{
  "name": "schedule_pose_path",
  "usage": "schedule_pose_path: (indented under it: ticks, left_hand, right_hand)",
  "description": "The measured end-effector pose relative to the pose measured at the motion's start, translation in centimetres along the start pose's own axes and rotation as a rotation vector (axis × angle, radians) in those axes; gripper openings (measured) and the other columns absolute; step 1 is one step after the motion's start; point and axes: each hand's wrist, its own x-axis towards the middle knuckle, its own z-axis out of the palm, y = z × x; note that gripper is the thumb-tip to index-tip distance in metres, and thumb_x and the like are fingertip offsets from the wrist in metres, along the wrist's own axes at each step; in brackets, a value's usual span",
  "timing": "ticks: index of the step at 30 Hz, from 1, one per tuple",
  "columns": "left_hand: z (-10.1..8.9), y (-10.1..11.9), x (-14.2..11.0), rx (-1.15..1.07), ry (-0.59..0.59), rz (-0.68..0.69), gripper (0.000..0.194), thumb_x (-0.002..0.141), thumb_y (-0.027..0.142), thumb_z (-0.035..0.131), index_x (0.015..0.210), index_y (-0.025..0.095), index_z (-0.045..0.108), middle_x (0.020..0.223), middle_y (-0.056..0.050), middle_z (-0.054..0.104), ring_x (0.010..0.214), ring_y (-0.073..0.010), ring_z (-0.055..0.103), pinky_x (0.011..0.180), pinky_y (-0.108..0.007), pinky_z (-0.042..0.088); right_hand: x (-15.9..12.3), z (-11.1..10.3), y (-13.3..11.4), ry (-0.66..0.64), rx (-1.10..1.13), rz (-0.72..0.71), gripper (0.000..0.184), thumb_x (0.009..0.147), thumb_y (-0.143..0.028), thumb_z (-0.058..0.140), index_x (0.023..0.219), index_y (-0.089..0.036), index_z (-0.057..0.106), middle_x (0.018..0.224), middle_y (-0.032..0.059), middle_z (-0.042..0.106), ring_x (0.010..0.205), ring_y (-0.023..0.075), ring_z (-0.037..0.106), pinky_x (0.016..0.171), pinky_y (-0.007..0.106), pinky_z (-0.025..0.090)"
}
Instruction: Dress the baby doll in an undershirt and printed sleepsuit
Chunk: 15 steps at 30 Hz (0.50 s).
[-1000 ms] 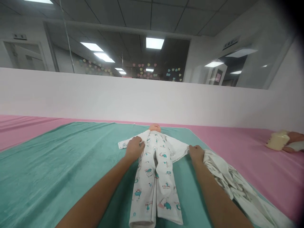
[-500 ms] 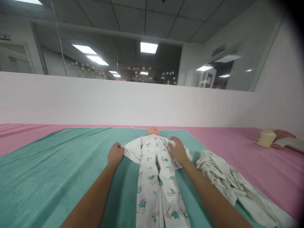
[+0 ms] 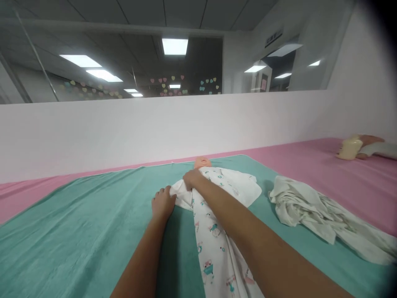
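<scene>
A baby doll (image 3: 202, 162) lies on its back, with only its head showing above a white baby suit (image 3: 214, 248) printed with small teal and pink animals. My right hand (image 3: 192, 179) crosses over the doll's chest and grips white cloth at the suit's upper left. My left hand (image 3: 162, 203) rests on the teal towel (image 3: 77, 219), its fingertips against the edge of that white cloth. A plain white flap (image 3: 238, 186) spreads at the doll's other side. My right forearm hides the middle of the suit.
The towel lies on a pink mat (image 3: 310, 165) backed by a low white wall (image 3: 139, 136). Crumpled white cloth (image 3: 305, 211) lies to the right of the doll. A cream-coloured bottle (image 3: 350, 149) stands against a pinkish limb in a white sleeve at the far right.
My right hand has moved left across the doll's chest, and the white cloth has shifted with it. The suit now lies narrower. My left hand has moved little, and the view has tilted.
</scene>
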Motion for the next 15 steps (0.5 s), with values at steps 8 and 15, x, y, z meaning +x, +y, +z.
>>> schedule_pose_path:
  ticks: [8, 15]
  left_hand:
    - [-0.6, 0.1, 0.2, -0.015, -0.087, 0.006, 0.041, 0.078, 0.057, 0.038, 0.092, 0.021, 0.047, 0.096, -0.01, 0.061, 0.092, -0.0272, 0.055, 0.068, -0.034, 0.04]
    - [-1.7, -0.2, -0.3, -0.087, -0.147, -0.01, 0.049, 0.073, 0.068, 0.036, 0.089, 0.022, 0.047, 0.087, -0.009, 0.063, 0.079, -0.0279, 0.059, 0.06, -0.033, 0.04]
  right_hand:
    - [0.1, -1.9, 2.7, -0.152, 0.043, -0.048, 0.068, 0.042, -0.039, 0.08, 0.105, -0.024, 0.059, 0.107, 0.0074, 0.061, 0.094, 0.0283, 0.056, 0.078, 0.042, 0.042]
    - [-2.6, -3.9, 5.1, -0.123, 0.086, -0.024, 0.077, 0.042, -0.044, 0.078, 0.115, -0.036, 0.052, 0.116, 0.0022, 0.056, 0.097, 0.0312, 0.054, 0.077, 0.045, 0.041]
